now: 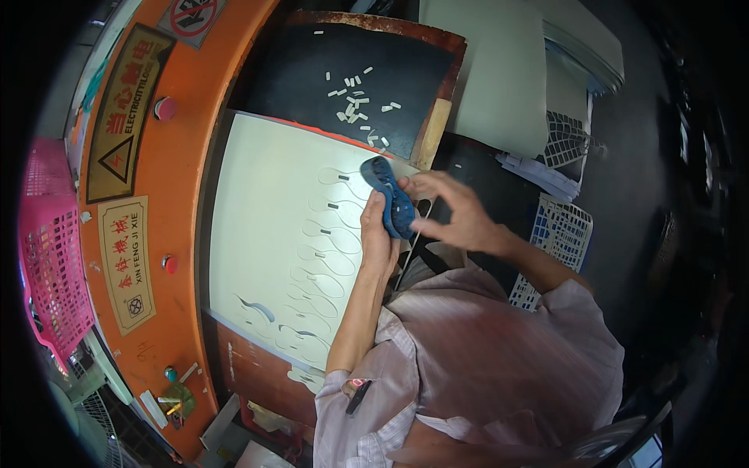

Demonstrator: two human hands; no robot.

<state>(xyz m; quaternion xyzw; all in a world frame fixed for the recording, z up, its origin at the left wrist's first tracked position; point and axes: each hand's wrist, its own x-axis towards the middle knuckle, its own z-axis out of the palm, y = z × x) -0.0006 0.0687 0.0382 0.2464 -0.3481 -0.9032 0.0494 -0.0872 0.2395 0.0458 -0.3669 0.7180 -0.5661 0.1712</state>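
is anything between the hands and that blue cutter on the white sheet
Nothing visible. The left hand already grips the blue cutter from below, and the right hand touches its right side. The cutter sits at the right edge of the white sheet, with nothing between them.

Bright centre, dark fisheye rim, sharp

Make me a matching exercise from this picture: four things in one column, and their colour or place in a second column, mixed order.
Things:
1. cutting die
2. small white pieces
3. plastic basket
4. cream sheet

Descriptions:
A. pink, at the far left
B. blue, held between left hand and right hand
C. scattered on the black board
D. full of cut-out outlines, beside the orange machine frame

Pairs: 1-B, 2-C, 3-A, 4-D
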